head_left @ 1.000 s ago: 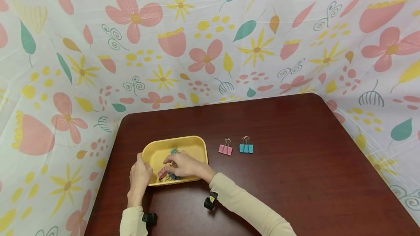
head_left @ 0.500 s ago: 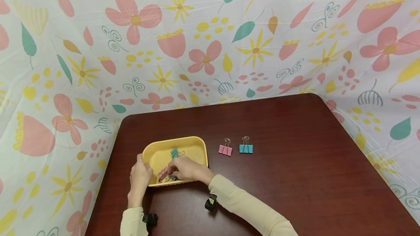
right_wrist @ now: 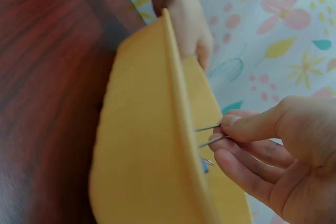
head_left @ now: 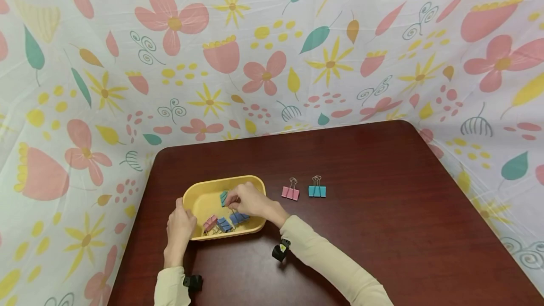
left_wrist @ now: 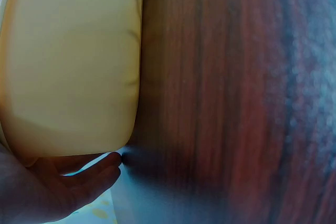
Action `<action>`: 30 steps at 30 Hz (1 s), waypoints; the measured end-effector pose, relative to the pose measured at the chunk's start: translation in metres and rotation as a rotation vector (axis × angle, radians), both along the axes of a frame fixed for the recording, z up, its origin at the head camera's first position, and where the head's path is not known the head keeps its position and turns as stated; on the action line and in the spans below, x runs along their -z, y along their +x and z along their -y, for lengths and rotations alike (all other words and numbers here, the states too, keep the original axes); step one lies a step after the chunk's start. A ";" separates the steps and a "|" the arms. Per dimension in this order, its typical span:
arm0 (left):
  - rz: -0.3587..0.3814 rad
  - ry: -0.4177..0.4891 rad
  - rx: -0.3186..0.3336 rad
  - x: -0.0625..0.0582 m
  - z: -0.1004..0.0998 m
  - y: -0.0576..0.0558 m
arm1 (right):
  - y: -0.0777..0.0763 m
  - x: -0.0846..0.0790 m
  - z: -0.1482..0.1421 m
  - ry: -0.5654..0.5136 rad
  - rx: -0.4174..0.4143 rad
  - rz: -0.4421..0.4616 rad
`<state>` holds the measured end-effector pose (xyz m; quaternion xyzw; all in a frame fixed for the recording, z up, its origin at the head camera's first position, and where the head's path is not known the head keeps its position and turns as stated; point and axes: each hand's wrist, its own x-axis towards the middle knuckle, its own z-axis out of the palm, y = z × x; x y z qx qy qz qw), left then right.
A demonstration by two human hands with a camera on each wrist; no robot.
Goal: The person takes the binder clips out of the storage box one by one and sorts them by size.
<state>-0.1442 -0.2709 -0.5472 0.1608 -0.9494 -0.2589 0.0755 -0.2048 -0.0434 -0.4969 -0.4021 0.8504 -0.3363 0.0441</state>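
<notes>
My left hand [head_left: 180, 225] grips the left end of a yellow plastic bin [head_left: 199, 197]; its curled fingers [left_wrist: 97, 177] show at the bin's end in the left wrist view. Over the inside of the bin, my right hand [head_left: 253, 201] pinches the wire handles [right_wrist: 210, 128] of a blue binder clip [head_left: 239, 217]. In the right wrist view the bin wall hides most of that clip. Also in the bin lie a teal binder clip [head_left: 223, 198], a pink binder clip [head_left: 210, 223] and another blue one [head_left: 224, 224].
On the dark wooden table [head_left: 361, 230], right of the bin, a pink binder clip [head_left: 291, 193] and a turquoise binder clip [head_left: 317, 191] stand side by side with handles pointing away. A flower-printed cloth [head_left: 272, 22] hangs behind and along both sides.
My right hand has risen from the pile near the bin's front and shifted right, now with a blue binder clip by its handles. The left hand stays on the bin.
</notes>
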 end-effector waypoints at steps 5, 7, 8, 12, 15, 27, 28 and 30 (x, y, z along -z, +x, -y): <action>-0.003 0.004 -0.002 0.001 0.000 0.002 | -0.006 -0.004 -0.009 -0.027 0.045 0.028; -0.004 0.004 -0.003 0.001 0.000 0.002 | -0.008 -0.007 -0.011 -0.045 0.059 0.027; -0.003 0.003 -0.004 0.002 0.000 0.003 | -0.009 -0.008 -0.012 -0.053 0.066 0.025; 0.007 0.003 -0.006 0.002 0.000 0.003 | -0.011 -0.011 -0.015 -0.069 0.097 -0.009; 0.008 0.006 -0.002 0.001 0.001 0.002 | -0.014 -0.013 -0.017 -0.072 0.127 -0.028; 0.014 0.008 0.001 -0.002 0.001 0.001 | -0.020 -0.018 -0.026 -0.130 0.177 0.000; 0.012 0.007 0.001 -0.002 0.001 0.001 | -0.021 -0.017 -0.027 -0.133 0.183 -0.009; 0.007 0.004 0.006 -0.002 0.000 0.001 | -0.022 -0.016 -0.029 -0.138 0.194 -0.028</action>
